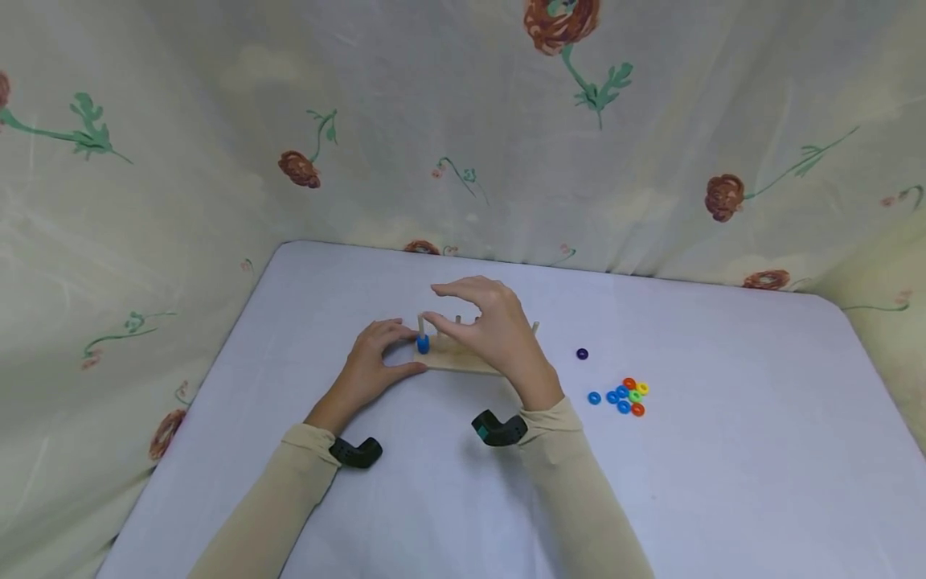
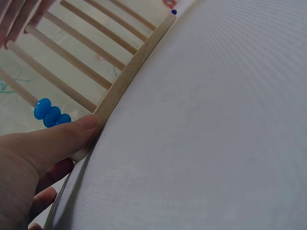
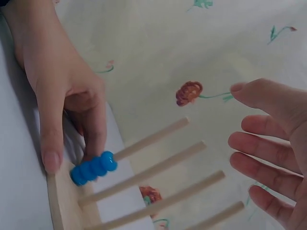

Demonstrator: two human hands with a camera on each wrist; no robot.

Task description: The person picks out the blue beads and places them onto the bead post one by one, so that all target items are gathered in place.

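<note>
Evidently, the left hand [image 1: 366, 366] is gripping one end of the wooden board [image 1: 456, 359], its thumb pressing on the near edge and its fingers reaching round to the far side. That pinch is probably serving to steady the board, keeping it from sliding or tipping on the bench [image 1: 723, 450]. The right hand [image 1: 497, 326] is hovering over the board, released and empty: its thumb is standing well apart from lightly bent fingers, and the right wrist view is showing it clear of the peg tips.

Just inside the left hand's grip, the end peg [image 3: 153, 138] is carrying a stack of blue rings [image 3: 93, 168], which are sitting low against the base, the peg presumably keeping them aligned. The other pegs [image 2: 55, 76] in sight are standing bare in a row along the board.

Farther out, beyond the right forearm, a dark purple ring [image 1: 578, 355] is lying by itself, and near it blue, orange, yellow and green loose rings [image 1: 624, 392] are lying in a cluster, perhaps kept to that side so the right hand is having them within easy reach. Behind the bench, a flowered cloth [image 1: 405, 121] is hanging.
</note>
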